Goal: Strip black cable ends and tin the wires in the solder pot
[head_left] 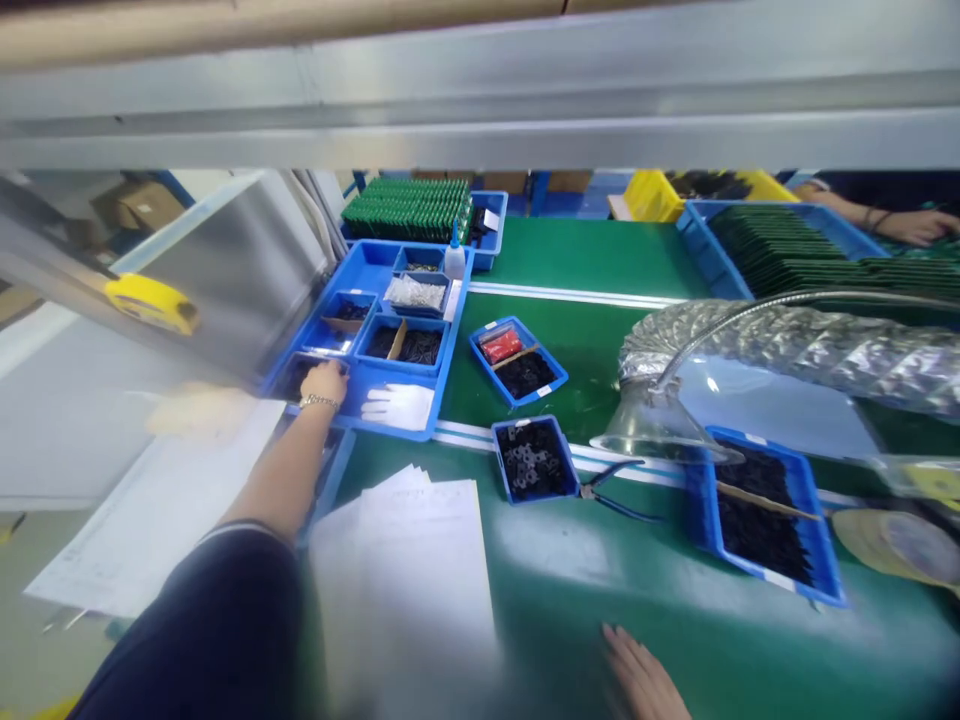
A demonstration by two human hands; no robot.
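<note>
My left hand (324,385) reaches over a small bin of dark parts (289,378) at the left corner of the large blue tray (367,382). Its fingertips are hidden from view, so what they touch cannot be made out. A white glove (399,406) lies in the tray to its right. My right hand (641,675) rests low on the green table (555,620), fingers stretched out and somewhat blurred, holding nothing. Beyond it are a small blue bin of black parts (534,458) and dark-handled pliers (600,487).
White papers (405,590) lie between my arms. A clear hood (664,420) on a silver duct (810,340) hangs at right, near a divided blue bin (817,530). Green boards (409,208) stand at the back. Another person's hand (919,226) is at far right.
</note>
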